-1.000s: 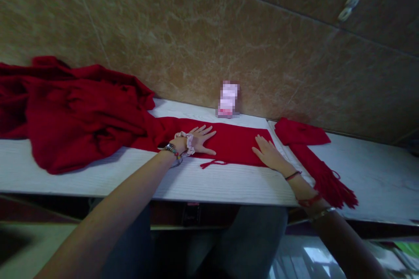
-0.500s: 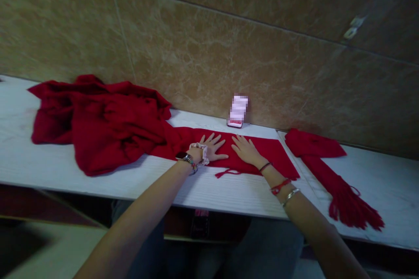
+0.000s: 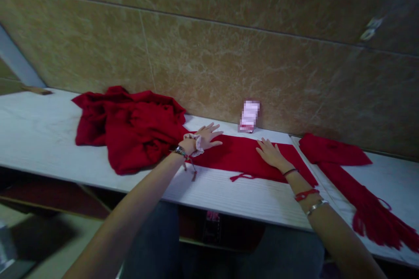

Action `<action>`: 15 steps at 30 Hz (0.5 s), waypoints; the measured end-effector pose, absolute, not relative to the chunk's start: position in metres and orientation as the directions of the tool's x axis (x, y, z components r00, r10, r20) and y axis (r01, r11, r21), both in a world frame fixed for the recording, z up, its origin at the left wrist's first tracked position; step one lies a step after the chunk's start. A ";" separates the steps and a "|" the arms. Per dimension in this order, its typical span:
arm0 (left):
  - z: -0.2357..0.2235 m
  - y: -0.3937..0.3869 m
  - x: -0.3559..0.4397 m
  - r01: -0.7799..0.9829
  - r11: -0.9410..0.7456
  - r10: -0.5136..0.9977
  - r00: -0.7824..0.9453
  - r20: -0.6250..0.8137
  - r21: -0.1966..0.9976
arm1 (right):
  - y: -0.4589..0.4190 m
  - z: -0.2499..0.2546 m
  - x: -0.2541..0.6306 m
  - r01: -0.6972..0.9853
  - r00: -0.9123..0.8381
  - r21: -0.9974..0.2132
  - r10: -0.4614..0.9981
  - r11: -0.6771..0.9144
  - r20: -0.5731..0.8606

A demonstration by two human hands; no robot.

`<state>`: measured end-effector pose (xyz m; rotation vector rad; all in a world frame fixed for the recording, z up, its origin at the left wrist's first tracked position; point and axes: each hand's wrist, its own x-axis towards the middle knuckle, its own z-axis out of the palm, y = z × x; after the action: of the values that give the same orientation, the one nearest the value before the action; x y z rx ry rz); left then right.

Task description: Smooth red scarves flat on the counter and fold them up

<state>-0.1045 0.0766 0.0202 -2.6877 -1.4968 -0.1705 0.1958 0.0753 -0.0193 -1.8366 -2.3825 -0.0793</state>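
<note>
Red cloth strip [image 3: 237, 152]: laid flat on surface [image 3: 229, 194], between red heap [image 3: 140, 133] and fringed red piece [image 3: 334, 150]; left hand [image 3: 206, 136], right hand [image 3: 271, 155]: grips wide, nothing held; smoothing seemingly in hand; flat, even palm pressure probably called for next

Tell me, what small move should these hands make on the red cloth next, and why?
Perhaps the left hand should smooth toward the bunched red pile while the right hand steadies the flat red strip. The strip lies fairly flat beside the spread right hand, but the pile toward the person's left is heaped and creased.
</note>
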 end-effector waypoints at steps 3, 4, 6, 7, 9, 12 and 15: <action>0.034 0.079 -0.156 0.868 -0.483 0.859 0.495 0.130 -0.114 | 0.079 -0.012 0.170 0.914 -0.363 -0.091 0.898 0.394 0.247; 0.036 0.078 -0.172 0.871 -0.469 0.864 0.486 0.133 -0.145 | 0.080 -0.009 0.155 0.878 -0.423 -0.114 0.866 0.464 0.266; 0.036 0.074 -0.196 0.886 -0.429 0.882 0.453 0.130 -0.177 | 0.079 -0.003 0.120 0.781 -0.564 -0.138 0.783 0.609 0.262; 0.035 0.070 -0.204 0.887 -0.423 0.885 0.448 0.124 -0.183 | 0.077 -0.001 0.101 0.732 -0.624 -0.145 0.741 0.666 0.248; 0.029 0.060 -0.210 0.878 -0.441 0.879 0.464 0.111 -0.186 | 0.075 -0.001 0.067 0.640 -0.723 -0.158 0.659 0.752 0.206; 0.020 0.047 -0.207 0.867 -0.463 0.873 0.481 0.073 -0.182 | 0.074 -0.007 0.038 0.602 -0.773 -0.180 0.625 0.778 0.114; 0.012 0.042 -0.200 0.871 -0.469 0.881 0.474 -0.007 -0.147 | 0.075 -0.013 0.033 0.598 -0.778 -0.186 0.621 0.779 0.096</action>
<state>-0.2003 0.0417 0.0123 -2.5890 -1.5465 0.1240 0.0333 0.0749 -0.0135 -0.9715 -2.8180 0.2177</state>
